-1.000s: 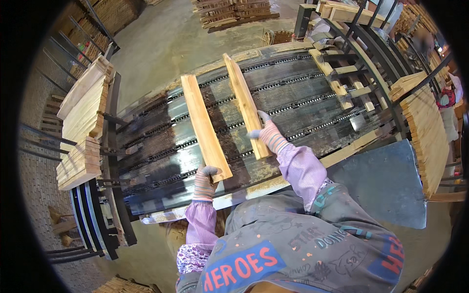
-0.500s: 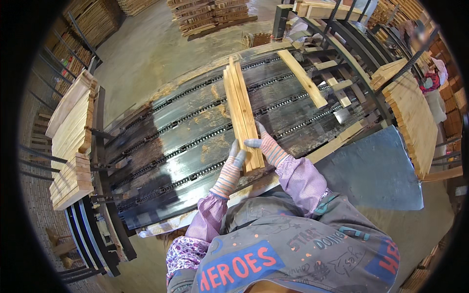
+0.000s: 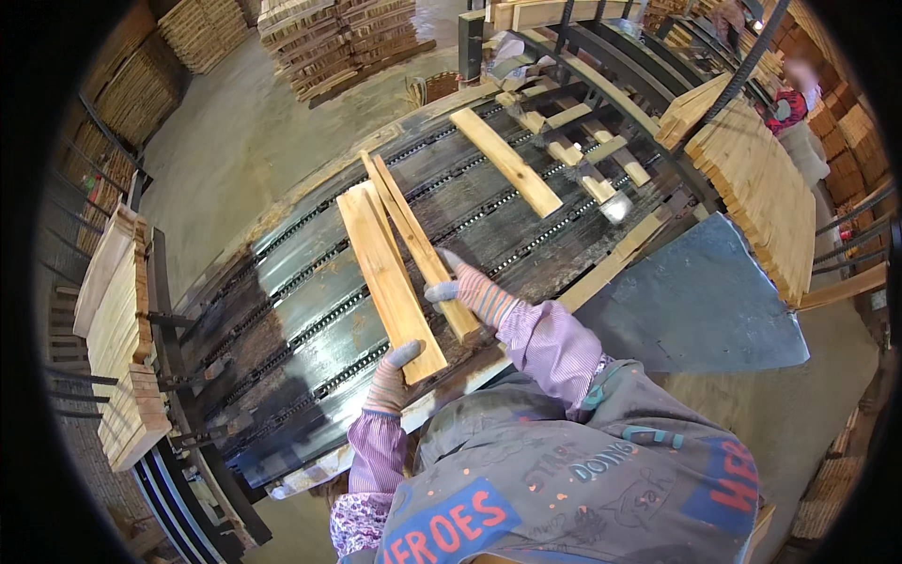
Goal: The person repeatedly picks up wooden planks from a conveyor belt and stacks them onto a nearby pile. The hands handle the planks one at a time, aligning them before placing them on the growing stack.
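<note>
Pointing lengthwise away and slightly left, planks (image 3: 387,277) sit gripped in both hands (image 3: 387,378) (image 3: 477,293).

The planks (image 3: 387,282) are bare wood, matt and fairly smooth. The bench (image 3: 319,355) is dark metal, glossy toward its near left corner. Striped knit-cloth gloves (image 3: 482,293) look matt; the grey printed garment (image 3: 564,479) is matt cloth.

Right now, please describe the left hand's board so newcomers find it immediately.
Find the dark chain conveyor. At its near edge, the left hand holds a pale board. This one shows a broad face; the neighbouring board in the right hand looks narrower.
</note>
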`<action>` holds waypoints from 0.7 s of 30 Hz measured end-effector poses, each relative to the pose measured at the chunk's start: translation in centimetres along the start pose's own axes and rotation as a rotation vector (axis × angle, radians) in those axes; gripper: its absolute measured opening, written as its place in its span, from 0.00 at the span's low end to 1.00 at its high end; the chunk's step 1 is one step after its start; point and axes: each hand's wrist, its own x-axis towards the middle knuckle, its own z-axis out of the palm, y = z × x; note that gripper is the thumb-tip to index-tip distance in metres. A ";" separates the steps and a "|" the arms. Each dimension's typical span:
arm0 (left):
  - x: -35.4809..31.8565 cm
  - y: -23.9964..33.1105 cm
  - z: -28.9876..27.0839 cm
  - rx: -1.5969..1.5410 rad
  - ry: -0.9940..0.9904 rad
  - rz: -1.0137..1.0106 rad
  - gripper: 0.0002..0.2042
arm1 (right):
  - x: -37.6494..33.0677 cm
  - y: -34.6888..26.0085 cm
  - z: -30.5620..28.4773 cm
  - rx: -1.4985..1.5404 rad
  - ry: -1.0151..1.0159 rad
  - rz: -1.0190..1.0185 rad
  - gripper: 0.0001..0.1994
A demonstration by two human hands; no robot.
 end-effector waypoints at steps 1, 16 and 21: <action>0.1 -0.6 -0.4 -0.008 0.013 -0.001 0.33 | 0.6 -0.8 -2.0 0.016 -0.061 0.016 0.51; 3.4 -3.5 6.6 0.225 0.230 0.335 0.36 | 7.0 -6.3 -19.5 -1.593 0.486 0.347 0.54; 5.5 -2.5 9.8 0.312 0.255 0.374 0.36 | 6.9 -6.8 -20.3 -1.210 0.368 0.269 0.58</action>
